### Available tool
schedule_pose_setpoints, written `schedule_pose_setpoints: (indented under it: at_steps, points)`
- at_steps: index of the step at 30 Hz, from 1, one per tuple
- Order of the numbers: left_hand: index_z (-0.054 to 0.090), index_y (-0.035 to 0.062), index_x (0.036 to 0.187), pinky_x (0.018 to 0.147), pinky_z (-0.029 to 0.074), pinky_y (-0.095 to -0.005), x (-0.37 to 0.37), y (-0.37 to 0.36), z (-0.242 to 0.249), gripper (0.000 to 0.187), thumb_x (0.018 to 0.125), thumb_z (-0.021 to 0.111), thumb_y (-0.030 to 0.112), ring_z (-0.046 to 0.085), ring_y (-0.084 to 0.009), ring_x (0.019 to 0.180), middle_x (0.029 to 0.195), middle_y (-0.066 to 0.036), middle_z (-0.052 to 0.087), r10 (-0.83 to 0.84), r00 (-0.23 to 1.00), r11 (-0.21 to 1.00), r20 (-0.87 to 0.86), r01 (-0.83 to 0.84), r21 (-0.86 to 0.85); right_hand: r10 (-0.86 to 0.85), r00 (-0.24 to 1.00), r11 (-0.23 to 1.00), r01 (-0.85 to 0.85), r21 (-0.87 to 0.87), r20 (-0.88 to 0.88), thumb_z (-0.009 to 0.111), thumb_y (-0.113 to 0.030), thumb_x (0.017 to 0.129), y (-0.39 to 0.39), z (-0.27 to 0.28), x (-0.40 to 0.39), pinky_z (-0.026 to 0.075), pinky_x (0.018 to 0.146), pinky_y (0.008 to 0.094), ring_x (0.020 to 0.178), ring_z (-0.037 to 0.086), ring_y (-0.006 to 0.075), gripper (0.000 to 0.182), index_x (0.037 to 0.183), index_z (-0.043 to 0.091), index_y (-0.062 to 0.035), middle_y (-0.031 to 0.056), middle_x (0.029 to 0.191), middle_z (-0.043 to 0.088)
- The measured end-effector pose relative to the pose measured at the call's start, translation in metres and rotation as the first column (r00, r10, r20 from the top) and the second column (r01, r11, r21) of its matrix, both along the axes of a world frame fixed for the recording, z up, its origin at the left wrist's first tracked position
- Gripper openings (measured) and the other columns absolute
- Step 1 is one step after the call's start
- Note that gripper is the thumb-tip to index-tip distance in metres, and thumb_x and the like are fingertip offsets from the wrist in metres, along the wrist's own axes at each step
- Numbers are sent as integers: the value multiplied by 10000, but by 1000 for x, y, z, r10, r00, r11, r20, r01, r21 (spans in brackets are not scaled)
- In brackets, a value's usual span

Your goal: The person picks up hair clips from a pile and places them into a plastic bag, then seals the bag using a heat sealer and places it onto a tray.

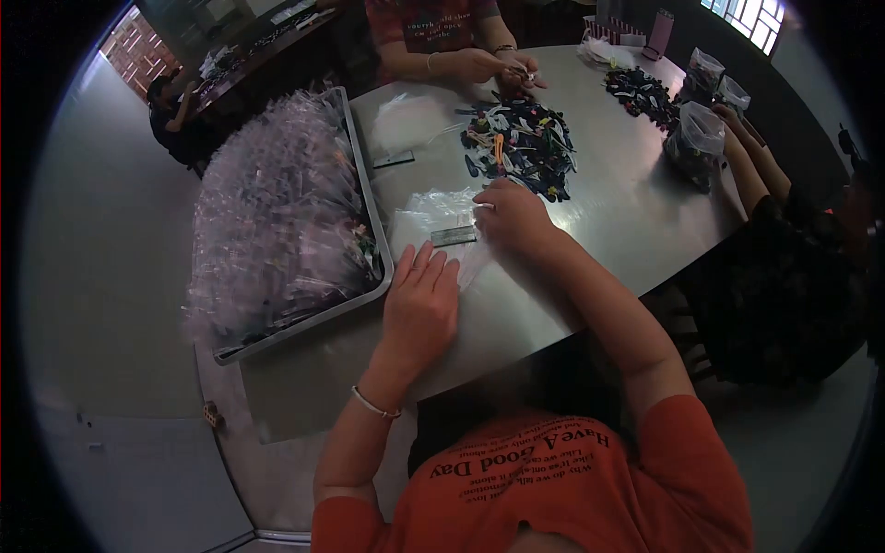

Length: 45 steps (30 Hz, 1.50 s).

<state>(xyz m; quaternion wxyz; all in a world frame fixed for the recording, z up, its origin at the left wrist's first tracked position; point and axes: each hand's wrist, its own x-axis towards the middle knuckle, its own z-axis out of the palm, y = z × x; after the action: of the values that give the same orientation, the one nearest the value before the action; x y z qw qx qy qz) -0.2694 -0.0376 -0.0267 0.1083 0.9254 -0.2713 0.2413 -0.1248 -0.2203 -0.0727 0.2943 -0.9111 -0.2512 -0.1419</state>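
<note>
Brushed silver metal forms the table (pixel 608 267), the largest surface shown. Along its left side lies a grey-rimmed tray (pixel 367 175), heaped above the rim with clear, crinkled packets (pixel 277 212), some showing dark contents.

Next in size is the main heap of clip-like pieces (pixel 530 147), mostly black and navy with white, yellow and orange among them, spread beyond the right hand. A smaller dark heap (pixel 641 95) lies farther off to the right, near a clear filled bag (pixel 698 138) beside the forearms of a person (pixel 774 267). Across the table, a second person (pixel 433 41) in a printed top holds something small between both hands; its details cannot be told.

The stack of clear bags (pixel 419 214) lies between the tray and the main heap, in front of the wearer. A similar translucent stack (pixel 406 120) lies beyond it, with a dark strip (pixel 395 159) at its near edge.

The left hand (pixel 421 300) is open, palm down, its extended fingers at the near edge of the stack of clear bags. The right hand (pixel 516 217) has its fingers curled at the right side of that stack; whether they pinch anything cannot be told. Smallest, a dark rectangular bar (pixel 454 236) lies flat on the stack, between the two hands.
</note>
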Motion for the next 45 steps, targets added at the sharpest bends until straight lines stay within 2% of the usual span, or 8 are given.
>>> schedule_pose_setpoints:
  at_steps: [13, 25, 30, 32, 37, 39, 43, 45]
  points:
    - [560, -30, 922, 913, 429, -433, 34, -25, -21, 188, 851, 542, 143, 514, -385, 1085, 1150, -275, 533, 225, 914, 974, -339, -201, 104, 169, 970, 985, -159, 67, -175, 677, -261, 737, 21, 6, 8, 495, 719, 366, 832, 615, 266, 145, 791, 719, -133, 74, 883, 603]
    - [608, -6, 869, 931, 386, -460, 45, -32, -15, 214, 799, 595, 196, 524, -330, 1011, 1013, -182, 569, 309, 909, 945, -278, -262, 196, 266, 944, 854, -136, 503, -195, 678, -183, 773, 24, -1, 9, 510, 660, 361, 718, 653, 272, 165, 878, 640, -62, 111, 798, 673]
    - [565, 1, 927, 902, 408, -429, 67, -42, -20, 208, 804, 599, 166, 540, -313, 1029, 1037, -160, 557, 309, 938, 926, 159, -335, 175, 214, 967, 854, -117, 508, -137, 674, -166, 775, 27, -2, 15, 519, 672, 338, 744, 668, 245, 178, 913, 639, -59, 114, 815, 679]
    - [561, 0, 942, 884, 423, -426, 69, -41, -27, 217, 808, 593, 168, 533, -311, 1050, 1069, -161, 550, 328, 944, 930, -31, -317, 185, 227, 963, 845, -121, 521, -146, 676, -157, 775, 24, 3, 16, 522, 674, 327, 751, 672, 238, 181, 922, 640, -57, 112, 815, 681]
    - [555, -1, 973, 846, 429, -420, 70, -37, -22, 236, 805, 568, 165, 523, -304, 1031, 1031, -165, 548, 327, 921, 930, -213, -274, 245, 102, 973, 525, 123, 842, -206, 716, -87, 759, 7, 12, 35, 497, 624, 247, 718, 640, 133, 242, 975, 623, -31, 66, 814, 672]
    - [553, -15, 1000, 812, 457, -419, 72, -39, -8, 276, 821, 579, 194, 576, -325, 953, 978, -188, 592, 286, 906, 957, -313, -289, 39, 302, 907, 239, 227, 944, -294, 716, -99, 784, -1, 18, 35, 459, 583, 210, 699, 597, 77, 285, 1023, 591, -5, 27, 795, 644]
    - [559, -33, 1002, 742, 496, -377, 83, -44, -6, 300, 859, 601, 227, 635, -297, 854, 934, -189, 639, 295, 906, 860, -303, -390, -330, 319, 865, 268, 310, 912, -387, 715, -96, 787, -2, 33, 21, 455, 574, 210, 679, 590, 73, 297, 1036, 583, -1, 33, 784, 645]
    - [571, -32, 990, 689, 521, -340, 94, -44, -10, 288, 882, 618, 231, 661, -249, 792, 933, -173, 664, -2, 888, 508, -461, -396, -765, 352, 883, 332, 192, 924, -310, 719, -95, 784, -1, 32, 18, 451, 562, 204, 646, 581, 72, 295, 1027, 586, 4, 34, 764, 645]
